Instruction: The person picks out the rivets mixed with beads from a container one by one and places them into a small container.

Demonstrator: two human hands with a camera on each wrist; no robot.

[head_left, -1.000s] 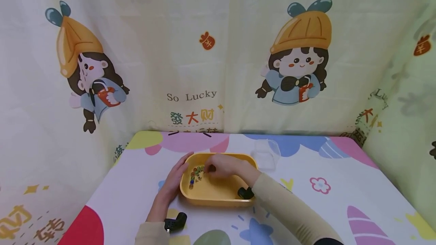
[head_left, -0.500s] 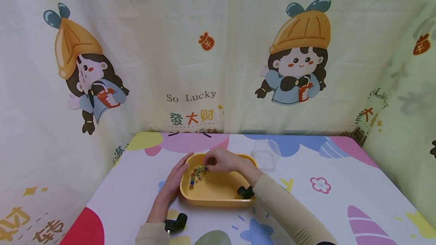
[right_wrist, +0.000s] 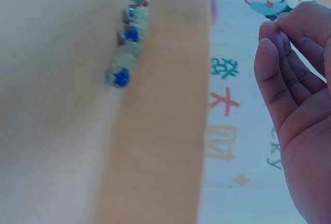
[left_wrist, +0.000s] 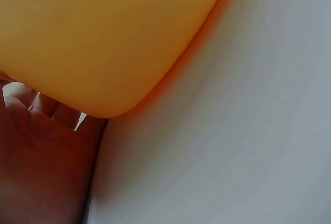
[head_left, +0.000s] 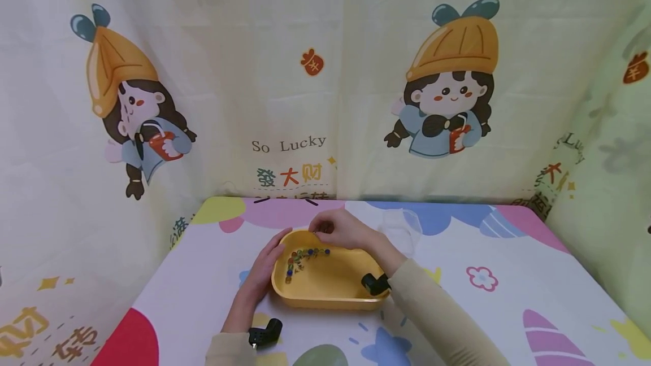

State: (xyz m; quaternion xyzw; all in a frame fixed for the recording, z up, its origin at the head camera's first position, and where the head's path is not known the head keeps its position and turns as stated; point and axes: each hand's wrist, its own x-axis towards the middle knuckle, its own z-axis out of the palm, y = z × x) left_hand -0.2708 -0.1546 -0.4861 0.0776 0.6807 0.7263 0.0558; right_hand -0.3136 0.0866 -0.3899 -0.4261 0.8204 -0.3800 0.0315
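A curved row of coloured glass-like beads (head_left: 298, 254) lies along the left and far sides inside a yellow tray (head_left: 330, 275). Small metallic bits sit beside the beads; whether they are strung is unclear. My left hand (head_left: 264, 264) rests against the tray's left end, its fingers extended along the outer wall; the left wrist view shows the palm below the tray's yellow wall (left_wrist: 103, 53). Above the far rim is my right hand (head_left: 341, 229), with curled fingers and its thumb tip close to the fingertips (right_wrist: 266, 53). Nothing shows between them, but a tiny thing could be hidden.
A clear plastic box (head_left: 402, 230) stands behind the tray's right end. The patterned tablecloth (head_left: 458, 309) extends around the tray, and a printed curtain (head_left: 356, 146) hangs beyond the far table edge. Black wrist cameras sit on both wrists.
My right hand has moved off the beads, up and away to the tray's far rim. More of the row's right end now shows. The left hand has kept its hold place.
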